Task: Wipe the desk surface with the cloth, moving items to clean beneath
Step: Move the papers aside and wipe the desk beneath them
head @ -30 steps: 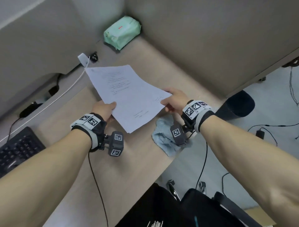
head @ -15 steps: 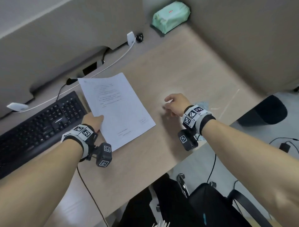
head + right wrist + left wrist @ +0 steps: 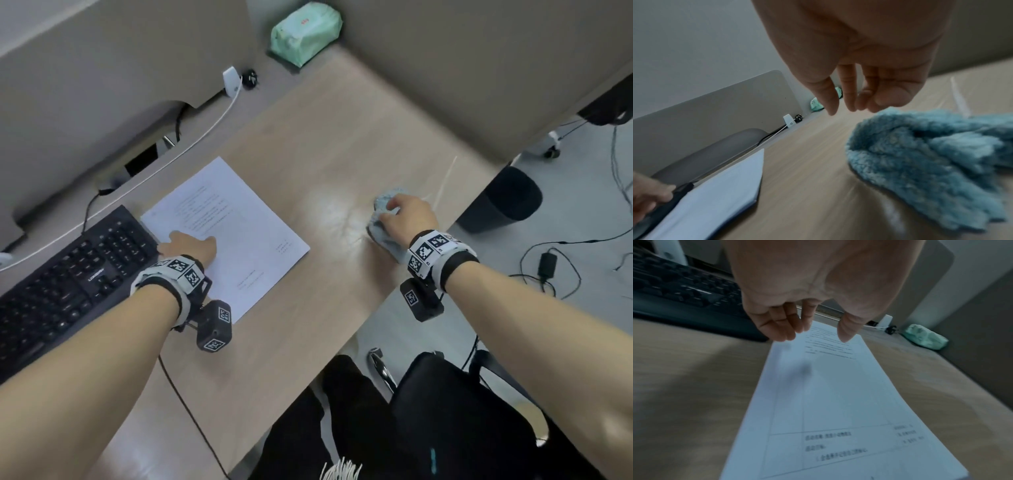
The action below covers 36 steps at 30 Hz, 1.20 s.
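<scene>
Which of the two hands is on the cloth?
The right hand, near the desk's edge, is on the blue cloth. The left hand is over the paper beside the keyboard.

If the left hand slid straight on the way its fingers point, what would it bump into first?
Probably nothing soon: the left hand points along the paper toward the white cable and partition. The keyboard lies to its side. Depth is unclear.
</scene>
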Each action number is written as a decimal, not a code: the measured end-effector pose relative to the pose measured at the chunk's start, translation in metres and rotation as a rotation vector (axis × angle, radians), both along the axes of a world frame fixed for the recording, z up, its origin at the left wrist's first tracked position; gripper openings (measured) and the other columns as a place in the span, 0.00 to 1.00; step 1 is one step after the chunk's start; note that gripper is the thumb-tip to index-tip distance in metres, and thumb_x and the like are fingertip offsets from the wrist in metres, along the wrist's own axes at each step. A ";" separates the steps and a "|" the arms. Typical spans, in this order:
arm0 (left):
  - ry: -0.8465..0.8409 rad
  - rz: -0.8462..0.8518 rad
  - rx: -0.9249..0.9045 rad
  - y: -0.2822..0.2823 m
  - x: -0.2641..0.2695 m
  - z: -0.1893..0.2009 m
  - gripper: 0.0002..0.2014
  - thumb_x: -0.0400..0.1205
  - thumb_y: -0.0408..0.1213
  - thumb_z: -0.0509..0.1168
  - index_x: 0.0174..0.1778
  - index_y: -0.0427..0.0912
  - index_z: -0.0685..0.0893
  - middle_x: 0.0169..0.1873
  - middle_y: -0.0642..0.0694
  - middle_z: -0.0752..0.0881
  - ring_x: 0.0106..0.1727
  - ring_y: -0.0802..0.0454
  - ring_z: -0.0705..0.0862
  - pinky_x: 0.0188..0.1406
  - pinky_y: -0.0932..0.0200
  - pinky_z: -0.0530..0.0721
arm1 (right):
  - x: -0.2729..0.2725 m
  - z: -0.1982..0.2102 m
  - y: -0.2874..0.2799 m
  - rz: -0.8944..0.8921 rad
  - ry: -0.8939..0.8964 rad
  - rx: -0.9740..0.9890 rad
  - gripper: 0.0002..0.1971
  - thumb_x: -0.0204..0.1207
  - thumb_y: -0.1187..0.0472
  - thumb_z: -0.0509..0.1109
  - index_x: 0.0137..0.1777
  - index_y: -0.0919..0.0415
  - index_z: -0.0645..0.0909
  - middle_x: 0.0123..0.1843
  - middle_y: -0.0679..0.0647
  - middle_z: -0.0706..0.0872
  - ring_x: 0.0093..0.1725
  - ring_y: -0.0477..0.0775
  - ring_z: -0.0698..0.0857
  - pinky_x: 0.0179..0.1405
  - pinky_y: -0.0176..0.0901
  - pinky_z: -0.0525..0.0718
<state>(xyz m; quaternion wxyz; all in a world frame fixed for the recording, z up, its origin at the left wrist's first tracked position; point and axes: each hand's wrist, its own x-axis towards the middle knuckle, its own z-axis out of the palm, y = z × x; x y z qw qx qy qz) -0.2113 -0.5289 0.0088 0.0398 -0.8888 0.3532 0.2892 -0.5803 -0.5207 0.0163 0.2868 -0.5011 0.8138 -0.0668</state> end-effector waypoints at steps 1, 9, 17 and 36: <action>0.004 -0.074 0.004 -0.004 -0.008 0.001 0.34 0.81 0.49 0.63 0.78 0.34 0.62 0.74 0.30 0.68 0.71 0.28 0.72 0.69 0.37 0.73 | -0.003 0.000 0.003 0.023 0.046 0.002 0.18 0.77 0.51 0.69 0.65 0.55 0.82 0.63 0.60 0.85 0.60 0.62 0.84 0.56 0.47 0.80; 0.120 -0.676 -0.163 -0.012 -0.089 0.003 0.25 0.83 0.45 0.62 0.75 0.43 0.72 0.79 0.42 0.67 0.77 0.37 0.64 0.70 0.41 0.73 | -0.016 -0.028 0.029 0.319 0.231 0.246 0.27 0.80 0.47 0.64 0.77 0.46 0.62 0.81 0.58 0.62 0.70 0.74 0.73 0.65 0.60 0.77; 0.065 -0.842 -0.112 -0.057 -0.136 -0.014 0.25 0.82 0.43 0.61 0.76 0.44 0.70 0.83 0.43 0.61 0.82 0.40 0.58 0.72 0.41 0.69 | -0.049 -0.053 -0.019 0.479 0.158 0.134 0.29 0.83 0.59 0.58 0.83 0.49 0.59 0.88 0.55 0.53 0.82 0.77 0.51 0.81 0.66 0.58; -0.002 -0.603 0.115 -0.115 -0.143 -0.028 0.27 0.80 0.45 0.58 0.77 0.51 0.65 0.77 0.44 0.65 0.75 0.33 0.64 0.69 0.42 0.75 | 0.017 -0.057 -0.211 0.925 0.176 0.029 0.33 0.78 0.55 0.65 0.82 0.46 0.60 0.88 0.55 0.51 0.83 0.77 0.49 0.75 0.81 0.59</action>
